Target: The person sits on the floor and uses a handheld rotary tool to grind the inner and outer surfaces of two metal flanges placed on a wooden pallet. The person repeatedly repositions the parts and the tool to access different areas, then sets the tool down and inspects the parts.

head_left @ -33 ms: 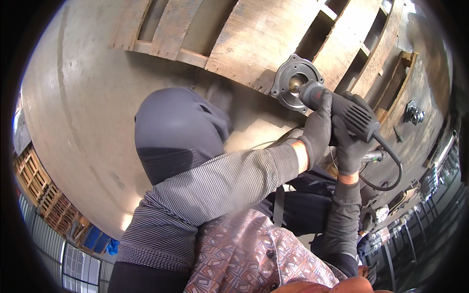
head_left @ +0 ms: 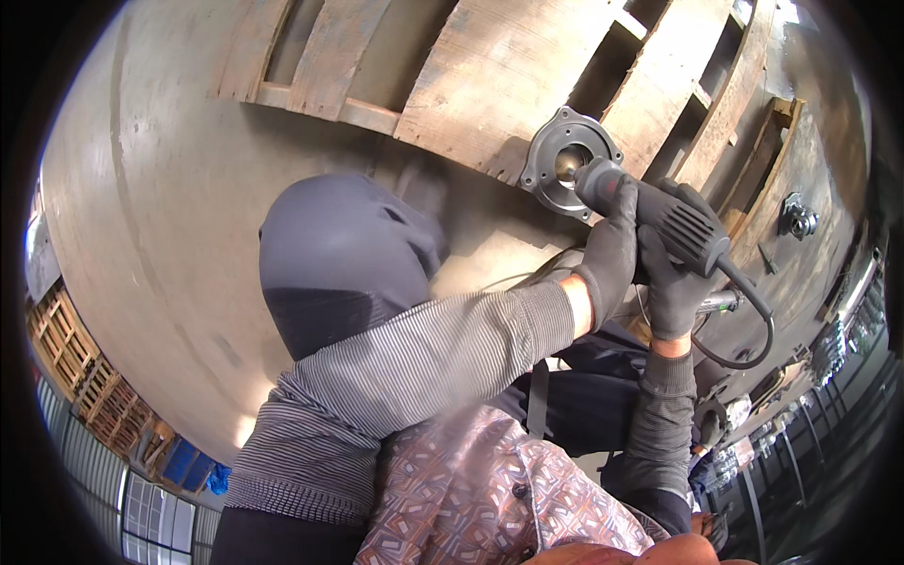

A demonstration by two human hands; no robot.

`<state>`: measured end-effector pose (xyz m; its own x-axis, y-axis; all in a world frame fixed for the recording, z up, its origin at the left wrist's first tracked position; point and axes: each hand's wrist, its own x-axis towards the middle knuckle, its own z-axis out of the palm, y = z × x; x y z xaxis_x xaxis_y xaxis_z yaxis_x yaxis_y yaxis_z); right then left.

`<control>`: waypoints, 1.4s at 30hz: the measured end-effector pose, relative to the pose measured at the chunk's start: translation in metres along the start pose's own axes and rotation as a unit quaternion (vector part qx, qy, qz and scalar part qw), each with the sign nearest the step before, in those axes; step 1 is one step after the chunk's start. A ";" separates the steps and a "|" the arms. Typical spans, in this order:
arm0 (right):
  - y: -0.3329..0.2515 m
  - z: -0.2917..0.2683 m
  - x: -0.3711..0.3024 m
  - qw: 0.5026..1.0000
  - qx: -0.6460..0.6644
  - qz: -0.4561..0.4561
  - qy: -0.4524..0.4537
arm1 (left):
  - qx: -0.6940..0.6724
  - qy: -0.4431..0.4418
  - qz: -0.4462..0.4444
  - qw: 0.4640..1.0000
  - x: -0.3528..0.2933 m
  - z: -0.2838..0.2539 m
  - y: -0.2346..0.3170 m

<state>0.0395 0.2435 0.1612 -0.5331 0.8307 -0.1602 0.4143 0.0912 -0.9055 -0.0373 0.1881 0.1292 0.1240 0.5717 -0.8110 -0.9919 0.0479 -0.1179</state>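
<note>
Both my gloved hands are closed around a dark grey corded straight grinder (head_left: 673, 221). My left hand (head_left: 610, 254) wraps its front part, with the thumb lying along the housing. Farther back, my right hand (head_left: 670, 287) grips the ribbed body close to where the black cable (head_left: 767, 320) comes out. The grinder's front end reaches the central hole of a round grey metal flange (head_left: 549, 151) with lugs on its rim. Inside that hole a brassy surface shows; the tool's tip is partly hidden by its nose. The flange lies at the edge of a wooden pallet (head_left: 513, 71).
Gaps run between the pallet's boards. To the right, on the floor (head_left: 169, 188), sit a small dark metal part (head_left: 799, 221) and a short dark rod (head_left: 769, 259). Another tool with a green band (head_left: 720, 301) lies beyond my right hand. Pallets (head_left: 99, 381) stand at far left.
</note>
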 end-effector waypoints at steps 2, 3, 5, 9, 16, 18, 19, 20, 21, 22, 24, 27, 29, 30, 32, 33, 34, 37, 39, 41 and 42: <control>0.002 0.001 0.000 0.998 0.046 0.036 0.019 | 0.004 -0.013 -0.003 1.000 0.003 -0.001 -0.001; 0.003 0.001 -0.001 0.996 0.068 0.051 0.027 | -0.006 -0.008 -0.010 1.000 0.004 -0.002 -0.001; 0.005 0.003 -0.002 0.998 0.044 0.048 0.008 | -0.022 0.005 -0.023 0.999 0.005 -0.003 0.000; 0.005 0.001 -0.005 0.999 0.023 0.033 0.001 | -0.017 -0.027 -0.030 0.999 -0.003 -0.007 0.002; -0.001 -0.013 -0.005 0.999 0.020 0.021 0.029 | 0.046 -0.074 -0.021 0.996 -0.007 -0.004 -0.001; 0.000 -0.014 -0.005 0.999 0.011 0.039 0.029 | 0.040 -0.088 -0.025 0.995 -0.006 -0.003 -0.001; 0.001 -0.014 -0.005 0.999 0.003 0.048 0.026 | 0.037 -0.106 -0.029 0.993 -0.005 -0.003 0.000; 0.001 -0.015 -0.004 0.999 -0.004 0.044 0.028 | 0.037 -0.095 -0.028 0.994 -0.005 -0.003 0.000; 0.001 -0.015 -0.004 0.999 0.008 0.037 0.027 | 0.042 -0.108 -0.018 0.993 -0.005 -0.002 0.000; 0.001 -0.015 -0.004 0.999 0.019 0.035 0.031 | 0.050 -0.093 -0.004 0.994 -0.006 -0.002 0.001; 0.000 -0.017 -0.004 0.998 0.027 0.037 0.037 | 0.057 -0.105 -0.023 0.993 -0.008 -0.001 0.001; -0.002 -0.019 -0.004 0.998 0.025 0.039 0.040 | 0.047 -0.105 -0.018 0.993 -0.012 0.001 0.002; -0.005 -0.021 -0.003 0.998 0.033 0.032 0.034 | 0.061 -0.107 -0.023 0.992 -0.014 0.003 0.002; -0.005 -0.022 -0.002 0.998 0.024 0.044 0.044 | 0.067 -0.100 -0.034 0.992 -0.014 0.003 0.002; -0.006 -0.023 -0.002 0.998 0.021 0.052 0.038 | 0.074 -0.089 -0.021 0.993 -0.013 0.005 0.003; -0.006 -0.023 -0.002 0.998 0.025 0.051 0.041 | 0.075 -0.084 -0.028 0.993 -0.012 0.005 0.002; -0.005 -0.023 -0.002 0.997 0.019 0.060 0.041 | 0.072 -0.091 -0.023 0.993 -0.011 0.005 0.002; -0.003 -0.022 -0.002 0.997 0.021 0.062 0.046 | 0.068 -0.101 -0.030 0.992 -0.010 0.005 0.003; 0.000 -0.021 0.000 0.997 0.039 0.047 0.041 | 0.075 -0.101 -0.015 0.992 -0.010 0.003 0.004; 0.001 -0.020 0.001 0.998 0.033 0.046 0.028 | 0.087 -0.100 -0.013 0.991 -0.009 0.002 0.005; 0.001 -0.019 0.002 0.998 0.021 0.045 0.031 | 0.095 -0.101 -0.016 0.990 -0.008 0.002 0.006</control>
<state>0.0532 0.2556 0.1672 -0.4484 0.8667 -0.2185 0.4269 -0.0071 -0.9043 -0.0440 0.1852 0.1366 0.1657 0.7193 -0.6747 -0.9775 0.2101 -0.0160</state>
